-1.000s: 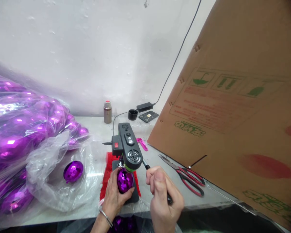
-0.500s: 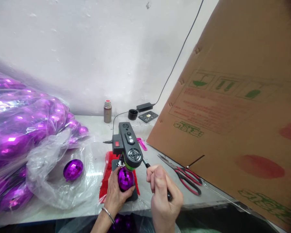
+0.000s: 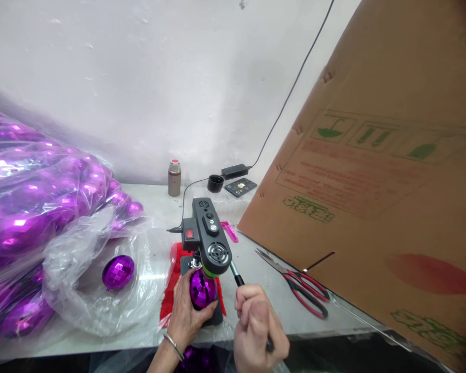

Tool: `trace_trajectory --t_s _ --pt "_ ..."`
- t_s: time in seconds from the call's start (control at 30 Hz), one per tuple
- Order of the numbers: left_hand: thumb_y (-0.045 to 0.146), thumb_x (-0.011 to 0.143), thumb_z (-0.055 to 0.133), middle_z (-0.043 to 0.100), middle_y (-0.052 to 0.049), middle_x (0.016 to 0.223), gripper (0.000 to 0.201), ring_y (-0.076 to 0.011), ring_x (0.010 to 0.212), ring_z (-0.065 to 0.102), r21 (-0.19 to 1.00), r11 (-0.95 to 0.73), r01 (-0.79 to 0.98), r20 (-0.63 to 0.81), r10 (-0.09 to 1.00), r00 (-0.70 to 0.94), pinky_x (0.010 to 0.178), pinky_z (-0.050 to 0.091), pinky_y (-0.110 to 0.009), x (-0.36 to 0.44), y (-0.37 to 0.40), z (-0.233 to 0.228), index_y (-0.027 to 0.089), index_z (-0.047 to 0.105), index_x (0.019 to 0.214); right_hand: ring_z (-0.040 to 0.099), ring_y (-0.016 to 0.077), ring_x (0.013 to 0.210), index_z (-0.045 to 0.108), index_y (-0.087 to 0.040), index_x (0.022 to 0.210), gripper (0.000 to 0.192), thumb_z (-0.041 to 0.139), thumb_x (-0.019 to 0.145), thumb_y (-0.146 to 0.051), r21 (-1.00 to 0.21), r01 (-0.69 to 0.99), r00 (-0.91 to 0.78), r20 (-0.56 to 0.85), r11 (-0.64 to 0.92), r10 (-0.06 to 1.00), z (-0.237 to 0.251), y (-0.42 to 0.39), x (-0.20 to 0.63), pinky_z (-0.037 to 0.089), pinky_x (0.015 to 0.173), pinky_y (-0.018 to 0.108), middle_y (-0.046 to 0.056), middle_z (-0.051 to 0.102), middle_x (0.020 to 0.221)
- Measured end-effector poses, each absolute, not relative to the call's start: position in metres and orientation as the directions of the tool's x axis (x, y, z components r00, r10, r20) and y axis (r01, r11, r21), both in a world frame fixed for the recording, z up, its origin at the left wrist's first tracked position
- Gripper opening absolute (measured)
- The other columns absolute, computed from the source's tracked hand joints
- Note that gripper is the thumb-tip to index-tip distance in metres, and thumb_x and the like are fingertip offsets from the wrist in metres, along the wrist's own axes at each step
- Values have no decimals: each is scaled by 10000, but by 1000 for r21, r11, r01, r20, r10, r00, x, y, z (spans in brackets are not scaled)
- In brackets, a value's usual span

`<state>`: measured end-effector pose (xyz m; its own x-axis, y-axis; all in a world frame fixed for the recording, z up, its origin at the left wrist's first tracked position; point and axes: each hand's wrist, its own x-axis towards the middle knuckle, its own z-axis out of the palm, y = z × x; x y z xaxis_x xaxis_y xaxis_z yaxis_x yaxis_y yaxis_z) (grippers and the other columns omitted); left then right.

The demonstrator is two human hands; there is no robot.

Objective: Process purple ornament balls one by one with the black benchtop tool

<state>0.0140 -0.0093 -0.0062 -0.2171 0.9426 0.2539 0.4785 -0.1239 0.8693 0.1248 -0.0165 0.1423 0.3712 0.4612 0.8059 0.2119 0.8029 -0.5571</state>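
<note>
A shiny purple faceted ball [image 3: 202, 290] sits under the head of a small black bench drill press [image 3: 212, 235]. My left hand [image 3: 184, 300] wraps round the ball from its left and near side, with a metal bangle at the wrist. In a closed fist, my right hand [image 3: 260, 326] grips the black handle of the press's lever [image 3: 238, 278], which slants down toward me. The machine head hides the top of the ball and the drill's tip. Beneath the machine's base lies a red cloth [image 3: 173, 295].
Clear plastic bags of purple balls [image 3: 54, 181] fill the left, with one loose ball [image 3: 118, 272] on plastic. Red-handled scissors [image 3: 301, 290] lie at right beside a large cardboard box [image 3: 357, 171]. Behind stand a small flask [image 3: 174, 178], a black cap [image 3: 215, 183] and a power adapter [image 3: 235, 171].
My right hand has moved slightly down and left with the lever handle. My left hand still holds the ball in the same place under the machine. The view has shifted slightly.
</note>
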Motion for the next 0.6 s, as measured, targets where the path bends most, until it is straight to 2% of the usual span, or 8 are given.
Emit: trace_trajectory --t_s 0.3,0.6 --pt "404 749 786 702 -186 1319 727 -420 1264 667 891 -114 439 245 936 -253 1106 520 -680 19 -11 0 174 557 1399 458 97 538 396 -203 653 469 439 1120 -214 -558 212 326 814 802 480 141 -13 127 357 499 237 -51 366 560" --pt "387 714 790 701 -191 1311 740 -439 1276 650 890 -92 446 229 937 -263 1122 496 -696 20 -10 0 164 566 1383 460 112 537 419 -211 657 452 444 1108 -216 -569 188 333 804 800 493 132 -15 129 345 501 258 -45 401 574"
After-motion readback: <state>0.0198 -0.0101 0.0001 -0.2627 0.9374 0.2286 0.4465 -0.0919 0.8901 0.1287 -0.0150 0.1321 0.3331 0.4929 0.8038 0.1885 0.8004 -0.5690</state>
